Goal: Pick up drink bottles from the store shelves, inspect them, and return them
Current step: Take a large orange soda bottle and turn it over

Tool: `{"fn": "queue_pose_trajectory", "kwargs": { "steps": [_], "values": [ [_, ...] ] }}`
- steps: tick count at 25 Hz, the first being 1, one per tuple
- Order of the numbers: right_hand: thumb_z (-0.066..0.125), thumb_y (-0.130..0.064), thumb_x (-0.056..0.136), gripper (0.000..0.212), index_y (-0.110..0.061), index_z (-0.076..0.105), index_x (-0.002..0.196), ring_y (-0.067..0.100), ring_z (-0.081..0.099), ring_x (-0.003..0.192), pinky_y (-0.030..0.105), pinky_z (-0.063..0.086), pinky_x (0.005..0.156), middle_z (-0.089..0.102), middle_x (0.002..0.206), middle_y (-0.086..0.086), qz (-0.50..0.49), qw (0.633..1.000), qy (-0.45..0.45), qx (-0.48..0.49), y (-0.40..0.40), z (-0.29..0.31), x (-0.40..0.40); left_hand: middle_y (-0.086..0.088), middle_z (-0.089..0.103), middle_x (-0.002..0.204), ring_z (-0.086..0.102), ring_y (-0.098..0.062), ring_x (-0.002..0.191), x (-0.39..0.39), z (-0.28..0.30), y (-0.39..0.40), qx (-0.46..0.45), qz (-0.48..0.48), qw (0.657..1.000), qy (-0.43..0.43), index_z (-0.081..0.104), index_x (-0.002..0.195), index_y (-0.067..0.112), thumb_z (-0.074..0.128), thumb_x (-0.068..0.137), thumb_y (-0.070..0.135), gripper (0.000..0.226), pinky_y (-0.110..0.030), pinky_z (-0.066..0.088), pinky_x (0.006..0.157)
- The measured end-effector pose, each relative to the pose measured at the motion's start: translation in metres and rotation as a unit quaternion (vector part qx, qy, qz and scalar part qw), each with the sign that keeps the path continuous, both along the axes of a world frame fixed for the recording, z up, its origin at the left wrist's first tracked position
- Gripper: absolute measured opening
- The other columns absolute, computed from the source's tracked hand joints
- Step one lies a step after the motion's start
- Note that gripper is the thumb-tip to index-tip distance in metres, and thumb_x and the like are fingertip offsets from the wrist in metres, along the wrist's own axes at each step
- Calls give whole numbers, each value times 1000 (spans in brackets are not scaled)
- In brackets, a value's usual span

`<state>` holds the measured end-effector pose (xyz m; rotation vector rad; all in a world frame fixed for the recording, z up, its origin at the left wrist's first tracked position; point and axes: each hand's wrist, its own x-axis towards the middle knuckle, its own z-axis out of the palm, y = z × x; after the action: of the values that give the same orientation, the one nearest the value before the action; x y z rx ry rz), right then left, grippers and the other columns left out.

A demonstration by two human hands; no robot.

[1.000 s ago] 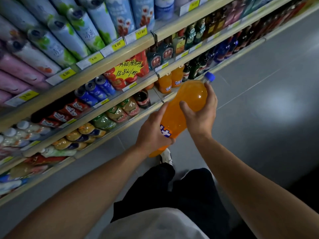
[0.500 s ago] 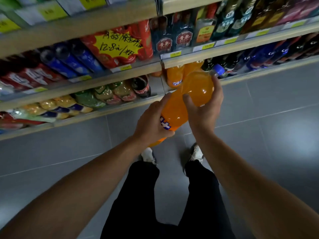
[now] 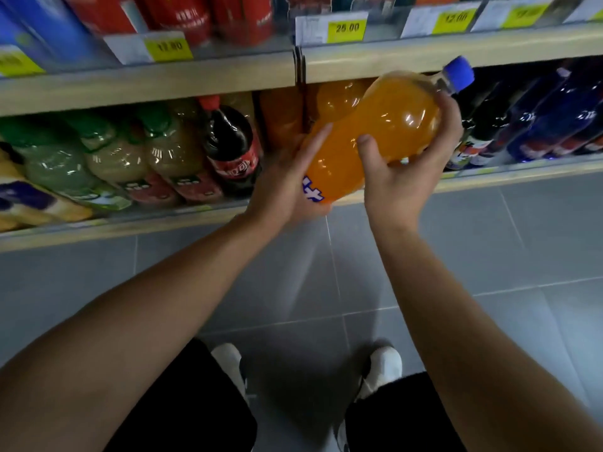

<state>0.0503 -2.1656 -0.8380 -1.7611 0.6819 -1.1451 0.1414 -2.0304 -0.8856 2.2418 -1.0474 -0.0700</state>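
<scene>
A large orange soda bottle (image 3: 375, 138) with a blue cap (image 3: 459, 73) is being held in the air in front of the lowest shelf (image 3: 195, 220), tilted so that the cap is pointing up and to the right while its base is sinking toward the lower left. A scrap of blue and white label (image 3: 312, 194) is showing near the base. The left hand (image 3: 284, 184) is cupping the bottle's lower end from the left and beneath, thumb stretched up along the side, fingers wrapped out of sight behind it. The right hand (image 3: 401, 177) is gripping the upper body, thumb pressing on the front face and fingers curling round the far side just below the neck.

Directly behind the bottle, more orange bottles (image 3: 339, 96) are standing in the shadowed shelf bay. To their left a cola bottle (image 3: 231, 148) with a red cap and red label is sitting, and further left pale green-capped drink bottles (image 3: 130, 154) are lying in a row. To the right, dark blue bottles (image 3: 551, 122) are crowding the same shelf.

On the shelf edge above, yellow price tags (image 3: 346, 27) are showing; one is reading 25.00, the others are blurred. Red packs (image 3: 182, 14) are sitting above them.

Below, the person's black shorts (image 3: 182, 412) and white shoes (image 3: 385, 363) are showing over the grey tiled floor (image 3: 489, 256).
</scene>
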Motion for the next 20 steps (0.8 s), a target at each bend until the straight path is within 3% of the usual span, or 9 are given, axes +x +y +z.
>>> {"fn": "queue_pose_trajectory", "kwargs": {
  "steps": [2, 6, 10, 15, 20],
  "values": [
    [82, -15, 71, 84, 0, 38, 141, 26, 44, 132, 46, 44, 105, 43, 139, 10, -24, 999, -41, 6, -3, -37, 13, -8, 36, 154, 43, -29, 136, 23, -34, -7, 0, -25, 999, -42, 15, 154, 33, 89, 63, 39, 118, -45, 49, 101],
    [79, -10, 71, 81, -1, 37, 139, 29, 44, 130, 41, 47, 103, 42, 138, 11, -45, 993, -110, 23, 0, -89, 36, -5, 30, 157, 40, -32, 139, 61, -82, -15, 10, -54, 994, -92, 11, 153, 38, 88, 64, 42, 118, -57, 50, 97],
    [79, -6, 72, 79, 1, 36, 137, 26, 44, 129, 25, 47, 99, 40, 138, 14, -33, 993, -116, 3, 1, -127, 50, -10, 27, 158, 37, -36, 140, 85, -123, -18, 8, -51, 990, -132, 10, 151, 42, 88, 66, 38, 116, -61, 48, 98],
    [81, -13, 71, 79, -4, 38, 137, 29, 43, 129, 47, 50, 97, 40, 139, 10, -21, 995, -92, -27, -4, -159, 67, -10, 26, 159, 36, -37, 141, 95, -168, -22, -23, -6, 991, -134, 6, 148, 47, 84, 67, 41, 113, -58, 45, 104],
    [80, -13, 69, 78, -3, 40, 135, 32, 43, 130, 52, 45, 102, 41, 139, 14, -16, 995, -67, -65, -2, -170, 75, -15, 30, 157, 34, -37, 141, 89, -184, -22, -60, 22, 993, -103, 9, 146, 43, 91, 64, 35, 116, -52, 38, 108]
  ]
}}
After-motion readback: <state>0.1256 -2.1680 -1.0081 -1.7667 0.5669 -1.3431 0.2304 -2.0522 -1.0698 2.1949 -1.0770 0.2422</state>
